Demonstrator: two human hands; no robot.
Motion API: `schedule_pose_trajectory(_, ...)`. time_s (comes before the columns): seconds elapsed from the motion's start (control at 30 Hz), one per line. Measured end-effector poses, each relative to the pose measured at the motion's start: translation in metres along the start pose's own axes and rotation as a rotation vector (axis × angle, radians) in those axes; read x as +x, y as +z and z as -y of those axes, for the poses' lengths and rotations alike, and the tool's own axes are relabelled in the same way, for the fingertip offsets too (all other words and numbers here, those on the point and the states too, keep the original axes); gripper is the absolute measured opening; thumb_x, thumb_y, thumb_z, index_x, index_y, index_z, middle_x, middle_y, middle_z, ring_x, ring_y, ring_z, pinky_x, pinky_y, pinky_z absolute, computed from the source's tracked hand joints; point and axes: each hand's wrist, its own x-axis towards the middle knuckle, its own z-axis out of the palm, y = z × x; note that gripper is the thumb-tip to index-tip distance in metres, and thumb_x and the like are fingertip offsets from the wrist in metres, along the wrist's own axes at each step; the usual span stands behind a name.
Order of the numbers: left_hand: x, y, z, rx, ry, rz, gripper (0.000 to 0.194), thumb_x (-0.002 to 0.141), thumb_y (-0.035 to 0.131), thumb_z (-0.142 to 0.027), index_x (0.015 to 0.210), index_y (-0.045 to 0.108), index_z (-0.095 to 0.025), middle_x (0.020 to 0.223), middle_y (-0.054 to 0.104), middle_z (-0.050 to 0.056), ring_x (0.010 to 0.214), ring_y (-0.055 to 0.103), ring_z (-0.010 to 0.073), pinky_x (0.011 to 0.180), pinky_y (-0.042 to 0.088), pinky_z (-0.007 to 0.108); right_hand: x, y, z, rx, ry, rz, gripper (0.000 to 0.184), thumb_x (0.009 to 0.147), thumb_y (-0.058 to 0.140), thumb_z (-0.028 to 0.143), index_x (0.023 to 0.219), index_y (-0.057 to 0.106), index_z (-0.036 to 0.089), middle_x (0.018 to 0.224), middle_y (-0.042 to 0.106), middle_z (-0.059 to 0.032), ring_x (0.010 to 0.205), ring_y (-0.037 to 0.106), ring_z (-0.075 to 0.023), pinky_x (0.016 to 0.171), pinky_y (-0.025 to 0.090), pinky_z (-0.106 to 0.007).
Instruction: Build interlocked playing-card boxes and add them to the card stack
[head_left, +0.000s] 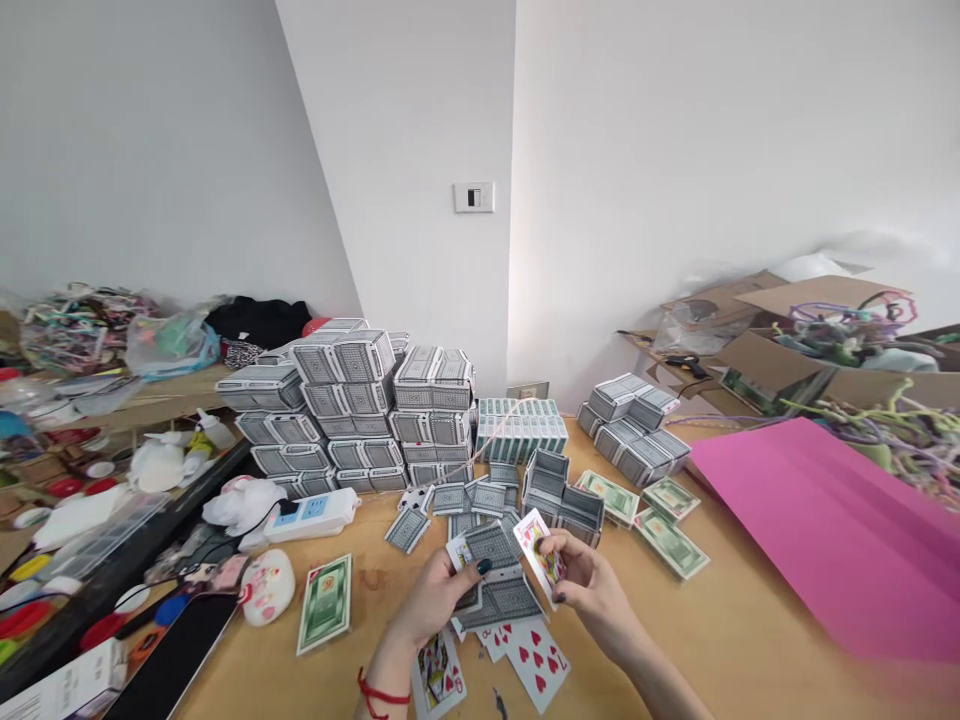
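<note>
In my right hand (589,585) is a red-suited face playing card (536,550), pinched between thumb and fingers and tilted face toward me. My left hand (439,600) is closed on another playing card (459,552), its thumb pressed near the grey-backed cards (491,545). Whether it grips those too, I cannot tell. Under both hands lie a folded grey-backed card piece (502,597), a seven of hearts (538,660) and a queen of hearts (437,672). Just beyond, grey-backed cards (487,497) lie loosely beside an open structure of joined cards (559,495).
Stacked grey card blocks (345,400) stand at the back left, and a smaller pile (630,425) at the back right. Green card boxes (326,603) lie on both sides. A power strip (319,512), a phone (176,660) and a pink sheet (817,540) flank the work area.
</note>
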Motion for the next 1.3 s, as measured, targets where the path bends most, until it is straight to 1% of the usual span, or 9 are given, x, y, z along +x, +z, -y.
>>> schedule_pose_trajectory(0.1, -0.001, 0.004, -0.003, 0.054, 0.069, 0.049, 0.042, 0.066, 0.068, -0.044, 0.096, 0.065, -0.014, 0.09, 0.07, 0.008, 0.086, 0.061, 0.0225, 0.078, 0.047, 0.03, -0.002, 0.002, 0.001, -0.042, -0.02, -0.119, 0.028, 0.065, 0.071, 0.039, 0.083, 0.062, 0.019, 0.091, 0.062, -0.0077, 0.079, 0.06, -0.0214, 0.06, 0.048, -0.026)
schedule_pose_trajectory(0.2, 0.0, 0.006, -0.005, 0.117, 0.102, 0.063, 0.04, 0.068, 0.066, -0.045, 0.094, 0.066, -0.015, 0.084, 0.07, 0.007, 0.079, 0.062, 0.0208, 0.074, 0.047, 0.027, -0.004, 0.001, -0.002, -0.043, -0.054, -0.238, 0.041, 0.066, 0.071, 0.036, 0.102, 0.058, 0.021, 0.087, 0.066, -0.0074, 0.078, 0.063, -0.0217, 0.063, 0.051, -0.027)
schedule_pose_trajectory(0.23, 0.0, 0.006, -0.006, 0.127, 0.118, 0.067, 0.04, 0.069, 0.065, -0.045, 0.094, 0.066, -0.015, 0.084, 0.07, 0.007, 0.077, 0.062, 0.0203, 0.073, 0.047, 0.027, -0.005, 0.0, -0.002, -0.048, -0.055, -0.257, 0.042, 0.066, 0.071, 0.036, 0.103, 0.057, 0.021, 0.085, 0.067, -0.0071, 0.077, 0.063, -0.0215, 0.062, 0.051, -0.028)
schedule_pose_trajectory(0.37, 0.0, 0.006, -0.006, 0.143, 0.156, 0.068, 0.038, 0.071, 0.064, -0.043, 0.095, 0.065, -0.015, 0.086, 0.069, 0.007, 0.079, 0.061, 0.0202, 0.075, 0.046, 0.026, -0.006, -0.003, -0.006, -0.12, -0.025, -0.286, 0.027, 0.068, 0.069, 0.039, 0.083, 0.065, 0.018, 0.076, 0.068, -0.0068, 0.063, 0.062, -0.0194, 0.053, 0.05, -0.026)
schedule_pose_trajectory(0.5, 0.0, 0.005, -0.005, 0.194, 0.137, 0.04, 0.039, 0.073, 0.061, -0.045, 0.095, 0.064, -0.013, 0.085, 0.068, 0.007, 0.08, 0.06, 0.0207, 0.075, 0.046, 0.027, -0.006, -0.006, -0.01, -0.176, -0.033, -0.313, 0.031, 0.071, 0.064, 0.046, 0.083, 0.069, 0.018, 0.083, 0.071, -0.0092, 0.073, 0.065, -0.0234, 0.062, 0.052, -0.03)
schedule_pose_trajectory(0.67, 0.002, 0.002, 0.001, 0.394, 0.154, -0.028, 0.038, 0.077, 0.052, -0.047, 0.085, 0.063, -0.011, 0.081, 0.066, 0.006, 0.077, 0.057, 0.0195, 0.071, 0.045, 0.025, -0.003, -0.011, -0.015, -0.296, 0.015, -0.227, 0.035, 0.074, 0.058, 0.048, 0.086, 0.072, 0.018, 0.088, 0.072, -0.0105, 0.08, 0.065, -0.0275, 0.073, 0.052, -0.037)
schedule_pose_trajectory(0.83, 0.006, 0.003, 0.003, 0.458, 0.088, -0.073, 0.038, 0.072, 0.056, -0.048, 0.081, 0.064, -0.012, 0.079, 0.066, 0.005, 0.08, 0.058, 0.0216, 0.07, 0.044, 0.025, 0.002, -0.016, -0.015, -0.356, 0.083, -0.188, 0.038, 0.071, 0.058, 0.05, 0.085, 0.073, 0.018, 0.087, 0.072, -0.0099, 0.083, 0.064, -0.03, 0.073, 0.051, -0.039)
schedule_pose_trajectory(1.1, 0.008, 0.001, 0.005, 0.473, 0.102, 0.003, 0.037, 0.077, 0.05, -0.043, 0.089, 0.065, -0.012, 0.083, 0.068, 0.006, 0.085, 0.058, 0.0234, 0.072, 0.043, 0.026, 0.006, -0.017, -0.009, -0.27, 0.174, -0.01, 0.037, 0.072, 0.057, 0.048, 0.085, 0.073, 0.017, 0.085, 0.071, -0.0082, 0.079, 0.063, -0.028, 0.071, 0.049, -0.038)
schedule_pose_trajectory(1.3, 0.009, 0.004, 0.007, 0.521, 0.081, -0.02, 0.033, 0.073, 0.053, -0.043, 0.078, 0.065, -0.013, 0.077, 0.068, 0.005, 0.079, 0.058, 0.0224, 0.069, 0.043, 0.025, 0.007, -0.021, 0.0, -0.292, 0.186, 0.147, 0.035, 0.075, 0.054, 0.045, 0.085, 0.072, 0.016, 0.082, 0.07, -0.0057, 0.075, 0.061, -0.0231, 0.069, 0.047, -0.032)
